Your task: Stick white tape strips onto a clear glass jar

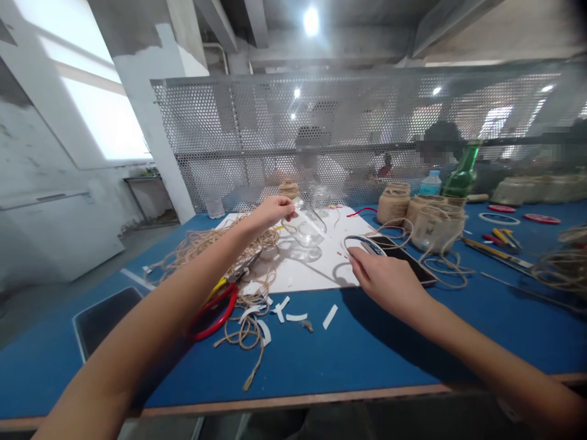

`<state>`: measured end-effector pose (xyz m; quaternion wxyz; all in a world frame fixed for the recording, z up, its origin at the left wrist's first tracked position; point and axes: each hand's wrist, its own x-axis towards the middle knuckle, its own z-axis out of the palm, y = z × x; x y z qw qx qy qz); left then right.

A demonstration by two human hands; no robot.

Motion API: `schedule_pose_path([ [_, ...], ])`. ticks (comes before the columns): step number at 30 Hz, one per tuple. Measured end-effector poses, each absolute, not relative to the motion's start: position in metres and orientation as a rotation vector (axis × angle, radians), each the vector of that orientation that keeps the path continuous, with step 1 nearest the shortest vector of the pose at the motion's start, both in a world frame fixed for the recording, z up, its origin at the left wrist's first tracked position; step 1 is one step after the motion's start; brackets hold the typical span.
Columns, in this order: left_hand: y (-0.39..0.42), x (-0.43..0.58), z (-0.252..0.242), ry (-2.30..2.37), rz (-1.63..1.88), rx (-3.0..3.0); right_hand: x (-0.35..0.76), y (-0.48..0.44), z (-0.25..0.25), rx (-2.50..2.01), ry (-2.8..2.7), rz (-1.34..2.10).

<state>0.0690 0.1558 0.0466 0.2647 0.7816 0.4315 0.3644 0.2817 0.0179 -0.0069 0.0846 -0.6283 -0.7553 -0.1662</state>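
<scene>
Head view: a tilted clear glass bottle [306,227] is gripped by the left hand [271,212]; to its right, a tape roll [362,244] is touched by the half-open right hand [384,280].

Clear jar [306,229], perhaps glass, in left hand [271,211]

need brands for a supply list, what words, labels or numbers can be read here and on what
No text can be read anywhere in the head view.
Water bottle: any label is too small and blurred.
Green bottle: no legible label.
Clear glass bottle in the left hand: no print visible.
Tape roll at the right hand: no legible marking.
</scene>
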Motion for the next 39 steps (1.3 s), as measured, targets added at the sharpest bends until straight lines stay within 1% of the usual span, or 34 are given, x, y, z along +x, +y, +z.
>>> schedule_pose_path([
  [7,0.156,0.067,0.052,1.097,0.992,1.964,0.285,0.023,-0.011,-1.836,-2.278,-0.469],
  [19,0.13,0.063,0.063,1.038,0.988,1.769,0.288,0.028,-0.02,-1.779,-2.212,-0.587],
  [32,0.127,0.059,0.056,0.971,1.006,1.702,0.291,0.035,-0.027,-1.75,-2.062,-0.885],
  [39,0.12,0.059,0.058,1.021,0.937,1.852,0.295,0.042,-0.028,-1.783,-2.034,-0.794],
])
